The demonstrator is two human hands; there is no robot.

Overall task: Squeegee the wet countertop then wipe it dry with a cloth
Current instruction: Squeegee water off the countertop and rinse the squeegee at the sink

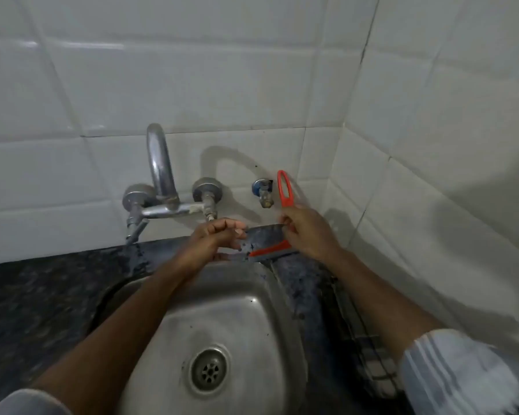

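My right hand point(307, 232) grips a red squeegee point(284, 190) by its looped handle, which sticks up against the wall tiles. Its red head and grey blade point(268, 253) rest on the dark speckled countertop point(42, 295) behind the sink, near the back wall. My left hand point(215, 242) is just left of the blade, fingers curled, thumb and fingertips near the blade's left end; whether it touches the blade is unclear. A checked cloth point(372, 363) lies on the counter strip right of the sink, partly under my right forearm.
A steel sink point(252, 319) with a round drain point(209, 369) fills the middle. A chrome wall tap point(159, 175) with two valves hangs above its back rim. A small angle valve point(264, 193) sits on the tiles beside the squeegee handle. White tiled walls meet in a corner at right.
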